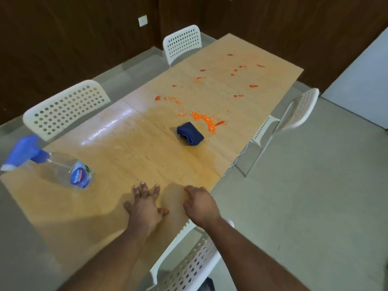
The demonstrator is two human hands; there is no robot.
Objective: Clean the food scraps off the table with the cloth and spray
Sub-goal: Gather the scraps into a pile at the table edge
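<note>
Nearest the viewer, both hands are resting on the near edge of the bench (130,148), and neither is holding anything. The left hand (146,206) is lying flat with its fingers spread wide on the wood. The right hand (200,203) is sitting just beside it at the bench's corner, its fingers bent loosely downward with nothing inside them. They appear to be bracing there, as if the person is leaning in and sizing up the mess before picking a tool.

Off to the left, near the left hand but apart from it, the spray bottle (63,166) is standing on the bench, clear-bodied with a blue trigger head, probably left within easy reach of that hand.

Further out, past the middle of the bench, the dark blue cloth (190,133) is lying bunched in a folded wad, well apart from both hands. It is sitting just beside the thickest heap of orange food scraps (206,120), likely parked where wiping is needed. Beyond that heap, smaller red and orange smears are trailing across the far half of the bench, so most of the cleaning seems to be waiting.

White perforated chairs (65,108) are standing around the bench.
</note>
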